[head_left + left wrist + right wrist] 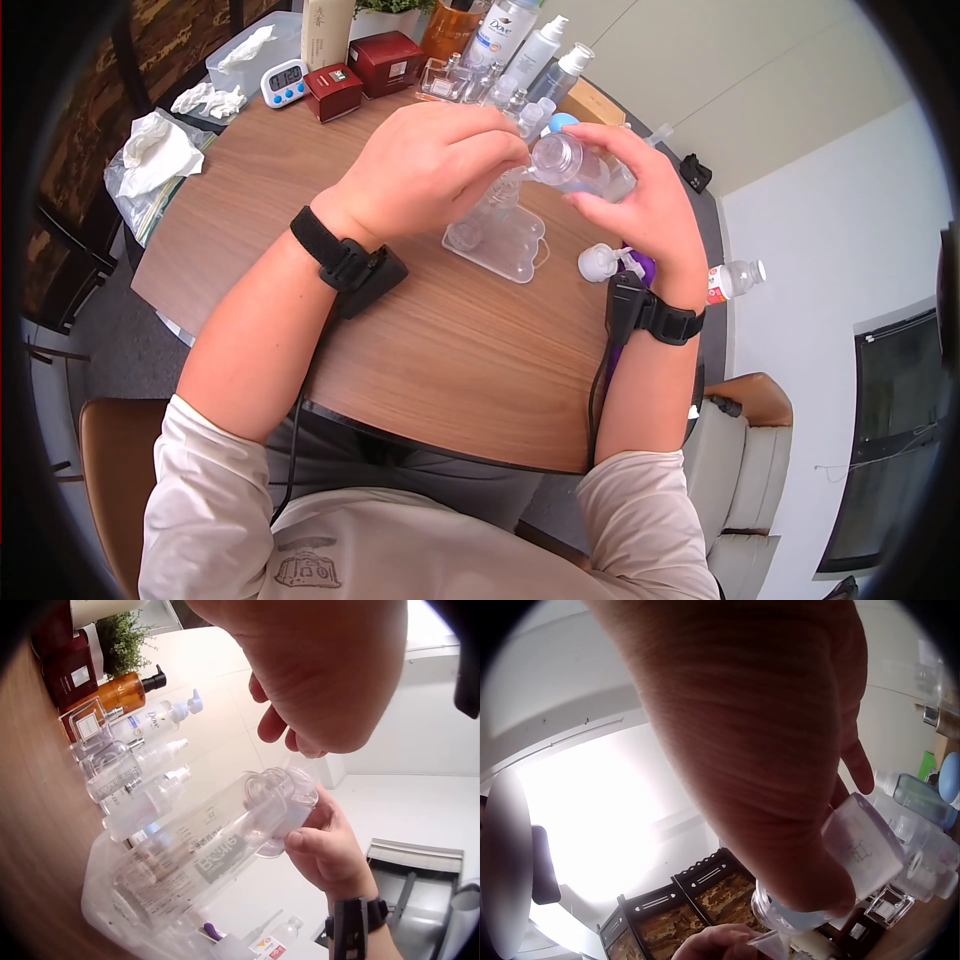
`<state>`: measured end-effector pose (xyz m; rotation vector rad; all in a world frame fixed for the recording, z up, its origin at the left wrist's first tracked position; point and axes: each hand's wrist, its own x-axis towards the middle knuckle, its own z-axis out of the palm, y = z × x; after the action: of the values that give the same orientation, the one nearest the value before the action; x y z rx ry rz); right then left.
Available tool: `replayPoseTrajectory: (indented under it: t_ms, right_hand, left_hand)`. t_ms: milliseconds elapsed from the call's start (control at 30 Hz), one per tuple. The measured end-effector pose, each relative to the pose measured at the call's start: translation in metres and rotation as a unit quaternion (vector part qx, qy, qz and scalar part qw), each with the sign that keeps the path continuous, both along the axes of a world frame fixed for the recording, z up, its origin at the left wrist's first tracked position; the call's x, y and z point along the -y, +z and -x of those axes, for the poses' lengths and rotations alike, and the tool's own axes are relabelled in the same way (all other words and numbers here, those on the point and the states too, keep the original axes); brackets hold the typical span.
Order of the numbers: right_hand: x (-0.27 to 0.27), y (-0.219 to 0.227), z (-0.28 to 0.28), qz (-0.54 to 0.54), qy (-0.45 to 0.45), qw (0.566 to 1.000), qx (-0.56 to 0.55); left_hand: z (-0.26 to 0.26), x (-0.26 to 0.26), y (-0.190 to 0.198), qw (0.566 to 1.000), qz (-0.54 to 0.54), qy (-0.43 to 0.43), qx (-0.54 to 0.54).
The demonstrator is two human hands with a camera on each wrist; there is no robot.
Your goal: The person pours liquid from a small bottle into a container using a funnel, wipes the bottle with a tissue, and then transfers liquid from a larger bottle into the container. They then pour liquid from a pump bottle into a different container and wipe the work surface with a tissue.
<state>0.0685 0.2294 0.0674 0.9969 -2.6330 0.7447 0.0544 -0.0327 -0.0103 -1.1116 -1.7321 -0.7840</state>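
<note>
My right hand (640, 185) grips a clear bottle (580, 172), thumb on one side and fingers on the other. The bottle is tilted, with its uncapped mouth toward my left hand (440, 160). In the right wrist view, the left fingertips pinch a small translucent funnel (771, 945). Below the hands, a tall clear bottle (202, 851) with printed text stands upright; its open neck is close to the tilted bottle's mouth in the left wrist view. A clear scalloped tray (515, 255) lies beneath it on the table. The left hand's palm hides part of the funnel in the head view.
A white pump top (598, 262) lies right of the tray, beside a purple object (642, 266). Along the back stand a Dove bottle (500, 35), spray bottles, perfume bottles, dark red boxes (385, 62) and a timer (284, 84). Crumpled tissues (160, 155) lie at left.
</note>
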Motion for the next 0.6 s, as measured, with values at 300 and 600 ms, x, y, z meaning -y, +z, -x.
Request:
replayPoseTrajectory:
  t_ms: [300, 600]
  right_hand:
    - [0.0003, 0.0014, 0.0004, -0.009, 0.01, 1.0, -0.011]
    - [0.0012, 0.0014, 0.0004, -0.008, 0.01, 1.0, -0.014]
  left_hand:
    - [-0.0013, -0.0003, -0.0004, 1.0, -0.01, -0.006, 0.002]
    - [-0.0014, -0.0005, 0.0006, 1.0, -0.015, -0.017, -0.003]
